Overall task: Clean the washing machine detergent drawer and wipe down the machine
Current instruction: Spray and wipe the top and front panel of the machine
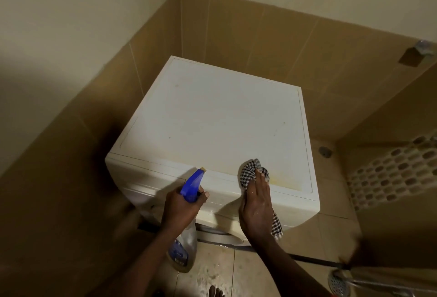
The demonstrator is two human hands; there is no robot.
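A white washing machine (212, 117) stands in a tiled corner, and I look down on its flat top. My left hand (182, 207) grips a spray bottle (192, 185) with a blue trigger head, nozzle aimed at the machine's front edge; its clear body hangs below my wrist. My right hand (256, 204) lies with straight fingers on a black-and-white checked cloth (251, 170), pressing it onto the front right of the top. A yellowish stain (279, 179) shows right of the cloth. The detergent drawer is hidden from this angle.
Brown tiled walls (236, 36) close in behind and to the left of the machine. A floor drain (325, 151) sits at its right. A mosaic tile strip (390, 171) runs along the right wall. A shower head (338, 282) lies at lower right, and my bare toes (215, 292) show below.
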